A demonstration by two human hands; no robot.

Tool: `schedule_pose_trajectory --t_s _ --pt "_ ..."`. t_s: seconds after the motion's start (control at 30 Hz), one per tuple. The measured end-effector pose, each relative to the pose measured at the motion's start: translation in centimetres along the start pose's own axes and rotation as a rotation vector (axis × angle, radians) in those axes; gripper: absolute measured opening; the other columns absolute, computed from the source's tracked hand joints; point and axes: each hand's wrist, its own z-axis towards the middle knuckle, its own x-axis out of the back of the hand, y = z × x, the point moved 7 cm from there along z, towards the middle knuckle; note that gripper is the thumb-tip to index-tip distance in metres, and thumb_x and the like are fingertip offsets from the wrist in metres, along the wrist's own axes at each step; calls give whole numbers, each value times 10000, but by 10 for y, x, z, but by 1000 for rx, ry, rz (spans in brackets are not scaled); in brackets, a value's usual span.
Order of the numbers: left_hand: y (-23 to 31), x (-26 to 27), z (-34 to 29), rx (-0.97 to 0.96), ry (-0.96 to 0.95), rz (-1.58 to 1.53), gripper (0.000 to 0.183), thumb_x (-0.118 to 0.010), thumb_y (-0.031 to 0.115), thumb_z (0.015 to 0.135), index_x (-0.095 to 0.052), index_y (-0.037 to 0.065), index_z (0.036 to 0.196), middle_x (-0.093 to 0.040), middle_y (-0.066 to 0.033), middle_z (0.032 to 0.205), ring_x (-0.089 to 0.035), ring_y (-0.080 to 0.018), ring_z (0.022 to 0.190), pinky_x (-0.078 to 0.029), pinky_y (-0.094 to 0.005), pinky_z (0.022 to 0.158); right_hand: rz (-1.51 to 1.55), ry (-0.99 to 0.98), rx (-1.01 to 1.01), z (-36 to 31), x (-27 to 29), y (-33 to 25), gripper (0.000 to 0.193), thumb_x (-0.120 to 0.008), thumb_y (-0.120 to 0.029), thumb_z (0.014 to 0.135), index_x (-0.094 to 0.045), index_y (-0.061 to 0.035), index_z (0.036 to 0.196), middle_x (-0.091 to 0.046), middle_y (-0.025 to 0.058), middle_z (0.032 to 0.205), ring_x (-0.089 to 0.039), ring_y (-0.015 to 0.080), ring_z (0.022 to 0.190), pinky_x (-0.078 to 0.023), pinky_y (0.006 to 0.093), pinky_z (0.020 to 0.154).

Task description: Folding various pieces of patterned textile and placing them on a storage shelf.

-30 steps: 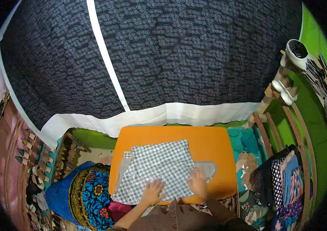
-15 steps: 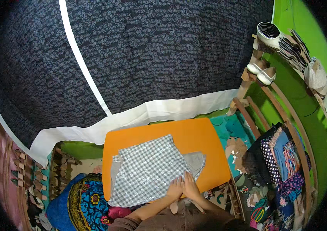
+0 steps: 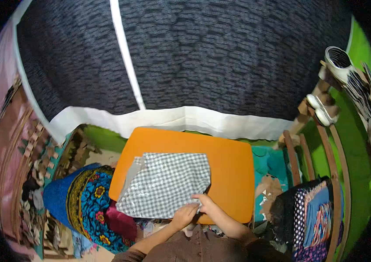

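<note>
Grey right flap now hidden, left hand (image 3: pixel 186 214) and right hand (image 3: pixel 203 202) grip the glossy grey-and-white checked sheet (image 3: pixel 168 183), grey left strip (image 3: pixel 133 172) still exposed.

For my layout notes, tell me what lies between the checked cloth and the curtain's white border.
Head view: mostly bare orange table separates the checked cloth from white border.

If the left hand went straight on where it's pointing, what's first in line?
Most likely the right hand, just ahead of the left hand at the edge of the checked cloth; whether the hands already touch is unclear.
</note>
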Motion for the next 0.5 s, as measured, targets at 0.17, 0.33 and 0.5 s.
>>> schedule_pose_trajectory --t_s 0.17,0.33,0.5 --pt "-2 9 -1 52 -67 -132 325 -571 133 737 -552 19 1041 -574 -99 1043 -581 -246 915 -480 -338 763 135 -513 -278 30 -6 19 343 -558 -36 754 -452 55 1067 -564 189 925 -572 302 845 -479 406 723" --pt "-7 3 -12 106 -247 -260 338 -558 132 758 -524 41 1082 -520 -170 1100 -543 -305 966 -458 -393 811 -32 -223 -233 84 73 22 444 -558 8 726 -414 40 1145 -555 189 1065 -555 306 968 -461 397 840" --pt "-80 45 -59 576 -55 97 320 -569 132 739 -526 1 1028 -493 -218 1088 -522 -356 904 -427 -426 753 -480 13 134 46 71 -26 507 -577 -12 732 -368 73 1186 -504 212 1139 -500 323 1058 -440 419 852"
